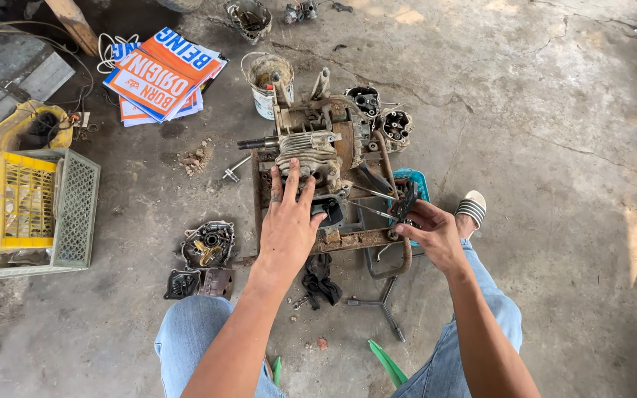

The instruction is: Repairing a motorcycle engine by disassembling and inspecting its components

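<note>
The concrete floor [554, 147] takes up most of the view, cracked and stained, with the person's denim-clad knees at the bottom edge. On it, to the left, stands a pale green plastic crate [75, 210] with a yellow one nested inside, and above that lies a stack of orange and blue printed boards [160, 74].

In the middle sits a small engine [318, 147] on a rusty metal frame [333, 239], already well stripped as far as can be judged: its side cover [208, 245] lies off on the floor to the left with a gear showing, two smaller plates [199, 284] lie just below that, and a cylinder head [396, 127] rests beside the engine's right side. The finned block and crankshaft stub are still mounted, so the main body appears yet to come apart (how many fasteners remain cannot be told). A dirty white bucket [265, 85] stands just behind the engine.

The left hand [289, 221] lies flat on the engine's finned casing, fingers spread wide and pressing down, grasping nothing. The right hand [429, 232] is closed around a dark tool [405, 203] at the frame's right edge, its thin shaft reaching leftward toward the engine's lower front; the tip is too small to make out. So the engine sits directly under the left palm and just left of the right hand's grip.

A cross wrench [381, 306] and a dark rag [320, 278] lie on the floor between the knees.
</note>
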